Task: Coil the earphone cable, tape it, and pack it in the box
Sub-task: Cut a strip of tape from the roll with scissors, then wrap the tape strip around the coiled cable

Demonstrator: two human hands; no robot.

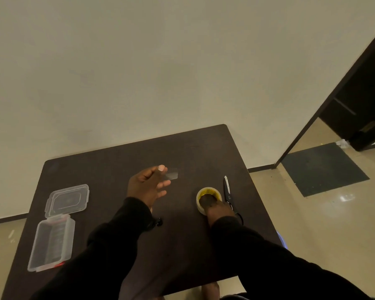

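Observation:
My left hand is raised over the middle of the dark table and pinches a short clear strip of tape between thumb and forefinger. My right hand rests on the tape roll, its fingers inside the yellow core. A clear plastic box lies open at the left, its hinged lid folded back beyond it. Part of the black earphone peeps out beside my left sleeve; the rest of the cable is hidden under the arm.
Black-handled scissors lie shut just right of the tape roll, near the table's right edge. A wall stands behind the table. To the right are a tiled floor, a dark mat and a dark door frame.

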